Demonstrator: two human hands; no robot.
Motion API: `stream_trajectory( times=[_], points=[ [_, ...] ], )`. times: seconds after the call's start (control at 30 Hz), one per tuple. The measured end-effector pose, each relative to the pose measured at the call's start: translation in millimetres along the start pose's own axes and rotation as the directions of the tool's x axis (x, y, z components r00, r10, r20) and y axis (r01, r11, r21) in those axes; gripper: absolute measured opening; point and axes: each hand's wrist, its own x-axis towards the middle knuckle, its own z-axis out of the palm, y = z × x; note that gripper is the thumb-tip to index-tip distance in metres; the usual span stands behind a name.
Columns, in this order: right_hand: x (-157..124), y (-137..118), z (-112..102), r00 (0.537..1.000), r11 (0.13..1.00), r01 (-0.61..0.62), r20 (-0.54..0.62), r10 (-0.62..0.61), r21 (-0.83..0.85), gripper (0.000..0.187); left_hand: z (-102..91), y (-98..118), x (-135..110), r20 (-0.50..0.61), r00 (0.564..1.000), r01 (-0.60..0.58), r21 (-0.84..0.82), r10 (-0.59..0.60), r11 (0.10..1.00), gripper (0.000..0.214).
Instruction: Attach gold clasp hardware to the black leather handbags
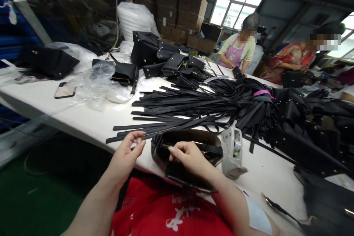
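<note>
An open black handbag (pixel 214 167) stands at the table's near edge, right in front of my body. Over its opening is my right hand (pixel 189 156), thumb and finger pinched together near the gold zip; what they hold, if anything, is too small to make out. Just left of the bag, my left hand (pixel 129 149) is raised with curled fingers around a small whitish bit that I cannot name. A grey tape dispenser (pixel 228 155) stands close against the bag's right side.
Behind the bag lies a bundle of black straps (pixel 190 103) bound with a pink tie (pixel 262 93). Black bags (pixel 149 49) are piled farther back, others at right. A phone (pixel 65 90) lies beside clear plastic wrap (pixel 96 81). Two people work across the table.
</note>
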Motion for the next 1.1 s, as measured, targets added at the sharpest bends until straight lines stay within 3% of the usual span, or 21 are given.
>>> stream_trajectory(
  times=[0.07,0.13,0.23,0.4,0.5,0.6,0.7,0.8,0.93,1.1],
  points=[
    [8.9,6.4,13.3,0.97,0.979,0.001,-0.238,-0.05,-0.203,0.011,0.1,-0.5,-0.3,0.022,0.999,0.028,-0.023,-0.028,0.999,0.044],
    [15.2,10.4,21.2,0.946,0.972,-0.005,-0.317,-0.072,-0.236,0.023,1.0,-0.3,0.1,0.048,0.997,0.057,-0.076,-0.053,0.996,0.043],
    [21.3,13.0,24.2,0.985,0.985,-0.048,-0.173,0.018,-0.168,0.028,4.4,1.8,1.8,0.066,0.996,0.074,-0.144,-0.065,0.987,0.041],
    [27.9,16.9,18.6,0.995,0.986,0.055,0.092,-0.041,-0.16,0.013,13.0,5.2,1.4,0.064,0.998,0.01,-0.094,-0.004,0.996,0.036],
    [28.9,20.7,15.9,0.951,0.981,0.108,0.303,-0.054,-0.162,0.013,15.0,7.2,-7.5,0.092,0.993,-0.092,0.141,0.079,0.986,0.037],
    [28.7,23.7,13.4,0.908,0.977,0.156,0.411,-0.084,-0.146,0.015,12.9,12.4,-21.0,0.184,0.966,-0.249,0.5,0.179,0.829,0.04],
    [29.0,24.3,7.9,0.905,0.951,0.2,0.416,-0.087,-0.236,0.015,7.2,18.5,-28.8,0.303,0.928,-0.372,0.716,0.218,0.591,0.052],
    [28.6,23.6,-0.6,0.921,0.871,0.307,0.352,-0.169,-0.384,0.015,2.2,22.3,-26.1,0.367,0.908,-0.418,0.781,0.201,0.463,0.055],
    [25.5,22.3,-9.0,0.921,0.848,0.345,0.318,-0.224,-0.402,0.02,5.7,22.2,-15.9,0.442,0.887,-0.449,0.766,0.131,0.46,0.077],
    [25.7,18.6,-12.0,0.955,0.912,0.255,0.231,-0.185,-0.32,0.033,11.5,21.5,-2.2,0.484,0.858,-0.486,0.66,0.171,0.573,0.046]
  ],
)
